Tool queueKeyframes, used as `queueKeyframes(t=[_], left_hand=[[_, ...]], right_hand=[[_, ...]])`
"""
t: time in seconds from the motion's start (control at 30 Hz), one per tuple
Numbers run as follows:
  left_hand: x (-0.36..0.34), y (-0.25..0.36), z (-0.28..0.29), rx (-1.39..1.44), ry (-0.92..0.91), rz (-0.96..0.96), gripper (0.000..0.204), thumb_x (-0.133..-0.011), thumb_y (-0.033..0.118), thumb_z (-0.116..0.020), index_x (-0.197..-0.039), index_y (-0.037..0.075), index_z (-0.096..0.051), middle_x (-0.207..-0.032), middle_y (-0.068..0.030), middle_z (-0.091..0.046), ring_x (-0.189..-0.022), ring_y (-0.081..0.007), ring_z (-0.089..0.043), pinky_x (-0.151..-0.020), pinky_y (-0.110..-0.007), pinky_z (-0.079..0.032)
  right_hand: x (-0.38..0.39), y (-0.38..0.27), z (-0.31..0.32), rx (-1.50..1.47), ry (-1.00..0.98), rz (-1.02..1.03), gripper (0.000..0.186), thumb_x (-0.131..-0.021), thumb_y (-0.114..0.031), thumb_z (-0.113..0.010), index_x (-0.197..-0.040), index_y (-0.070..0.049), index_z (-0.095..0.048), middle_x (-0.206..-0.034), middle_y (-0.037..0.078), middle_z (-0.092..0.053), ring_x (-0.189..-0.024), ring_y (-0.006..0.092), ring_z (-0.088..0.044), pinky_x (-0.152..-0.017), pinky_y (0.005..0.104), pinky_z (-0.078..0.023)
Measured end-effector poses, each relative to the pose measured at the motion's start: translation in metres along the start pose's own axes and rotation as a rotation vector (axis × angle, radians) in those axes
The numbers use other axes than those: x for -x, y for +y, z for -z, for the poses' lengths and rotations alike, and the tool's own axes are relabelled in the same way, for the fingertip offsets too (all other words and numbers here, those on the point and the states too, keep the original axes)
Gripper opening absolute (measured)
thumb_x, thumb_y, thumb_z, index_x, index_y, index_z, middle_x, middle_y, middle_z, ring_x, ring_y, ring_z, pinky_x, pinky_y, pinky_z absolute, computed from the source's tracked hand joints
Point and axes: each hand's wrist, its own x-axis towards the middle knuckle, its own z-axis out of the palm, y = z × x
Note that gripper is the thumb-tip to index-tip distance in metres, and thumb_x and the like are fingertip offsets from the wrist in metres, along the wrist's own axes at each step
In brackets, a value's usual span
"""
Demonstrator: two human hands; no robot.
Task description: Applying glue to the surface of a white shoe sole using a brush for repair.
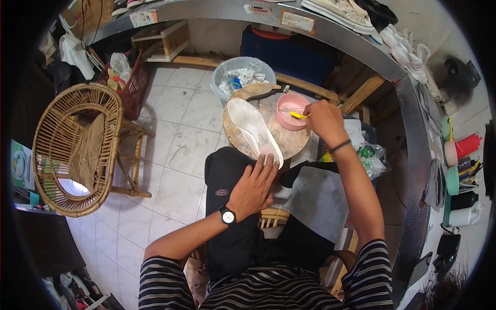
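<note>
A white shoe sole (250, 122) lies on a round wooden stool top (235, 135) in front of my knees, its heel end toward me. My left hand (251, 187) is open, its stretched fingers lying flat on that heel end. To the right, a pink bowl (285, 101) stands on the same stool top. My right hand (324, 121) is closed on a small yellow-handled brush (298, 115) at the bowl's right rim. The brush's tip is too small to make out. A curved black-handled tool (264, 95) rests behind the sole.
Behind the stool is a lined waste bin (219, 77) with crumpled paper. A rattan chair (114, 111) and a red basket (135, 90) are on the left. Shoes (338, 14) line a metal-edged counter (206, 10). A grey cloth (318, 199) covers my right thigh.
</note>
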Motion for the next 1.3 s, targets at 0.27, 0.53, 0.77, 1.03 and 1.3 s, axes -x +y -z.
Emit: queueKeyframes(t=[0.27,0.53,0.77,1.03,1.3], left_hand=[[0.001,0.001,0.005,-0.028,-0.057,0.046,0.095,-0.087,0.053,-0.067,-0.157,-0.004,-0.039,-0.165,-0.0252,-0.035,-0.154,-0.0387,-0.032,-0.112,-0.047,-0.040],[0.012,0.008,0.005,-0.062,-0.093,-0.032,0.096,-0.090,0.056,-0.065,-0.158,-0.006,-0.035,-0.165,-0.0239,-0.033,-0.154,-0.0361,-0.032,-0.113,-0.049,-0.039],[0.008,0.008,0.001,0.029,-0.081,0.037,0.100,-0.087,0.059,-0.067,-0.156,-0.007,-0.037,-0.163,-0.0238,-0.036,-0.152,-0.0355,-0.033,-0.106,-0.046,-0.042],[0.007,0.007,-0.001,-0.002,-0.066,0.015,0.101,-0.081,0.062,-0.069,-0.151,-0.008,-0.045,-0.158,-0.0251,-0.042,-0.152,-0.0366,-0.033,-0.103,-0.044,-0.043],[0.006,0.008,0.002,-0.052,-0.118,-0.007,0.106,-0.079,0.067,-0.068,-0.152,-0.007,-0.045,-0.157,-0.0255,-0.043,-0.151,-0.0369,-0.035,-0.103,-0.044,-0.044]], right_hand=[[0.016,0.003,0.013,-0.239,-0.036,-0.018,0.023,-0.085,-0.012,-0.065,-0.100,-0.007,-0.082,-0.101,0.024,-0.075,-0.096,0.0413,-0.073,-0.088,0.0494,-0.058],[0.070,-0.063,0.014,-0.340,0.221,0.127,0.020,-0.091,-0.014,-0.066,-0.105,-0.010,-0.079,-0.098,0.015,-0.075,-0.087,0.0362,-0.071,-0.078,0.0455,-0.058],[0.098,-0.095,-0.014,-0.403,-0.002,0.027,0.022,-0.092,-0.010,-0.065,-0.111,-0.011,-0.077,-0.093,0.011,-0.069,-0.085,0.0331,-0.070,-0.075,0.0445,-0.057],[0.081,-0.101,-0.019,-0.541,0.141,0.097,0.025,-0.096,-0.011,-0.060,-0.114,-0.009,-0.077,-0.097,0.016,-0.071,-0.086,0.0386,-0.069,-0.079,0.0470,-0.056],[0.096,-0.089,-0.039,-0.675,0.201,0.171,0.025,-0.097,-0.010,-0.063,-0.115,-0.004,-0.077,-0.100,0.020,-0.074,-0.092,0.0394,-0.071,-0.084,0.0450,-0.055]])
